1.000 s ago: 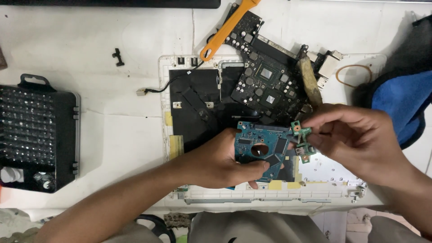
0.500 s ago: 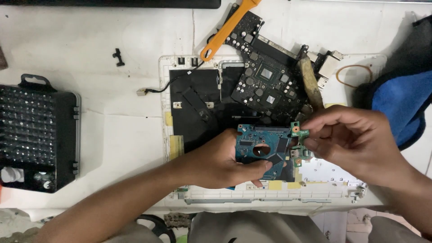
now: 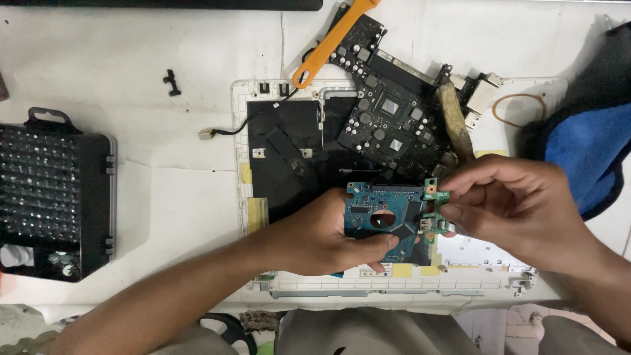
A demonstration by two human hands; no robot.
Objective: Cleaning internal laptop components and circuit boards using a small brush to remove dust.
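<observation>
Two hands: left hand [image 3: 322,233] clasping one blue board [image 3: 381,213], right hand [image 3: 513,204] pinching one small green board [image 3: 432,210].

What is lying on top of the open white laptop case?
A dark circuit board and an orange pry tool lie across the laptop case. Both hands cover its middle.

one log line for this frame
left hand: holds blue circuit board | right hand: pinches small green board | under: opened white laptop case
</observation>
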